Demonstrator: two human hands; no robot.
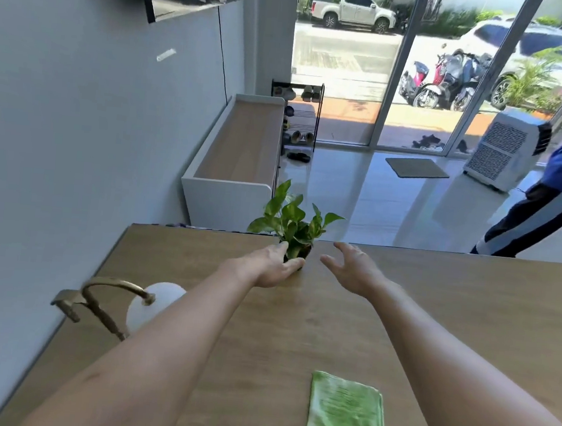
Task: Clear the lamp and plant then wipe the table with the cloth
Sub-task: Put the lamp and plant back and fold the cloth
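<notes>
A small leafy green plant [294, 220] in a dark pot stands at the far edge of the wooden table [468, 314]. My left hand [273, 265] touches the pot's left side, thumb and fingers curled round its base. My right hand [352, 270] hovers just right of the pot, fingers spread, apart from it. A brass lamp [102, 302] with a white globe shade [152, 307] stands at the table's left edge, partly hidden by my left forearm. A folded green cloth [346, 419] lies flat at the near middle of the table.
A grey wall [76, 127] runs along the table's left side. Beyond the far edge stand a low white bench cabinet [240, 161], a shoe rack [301, 123] and a white air cooler [506, 151]. A person in blue [560, 189] stands at the right.
</notes>
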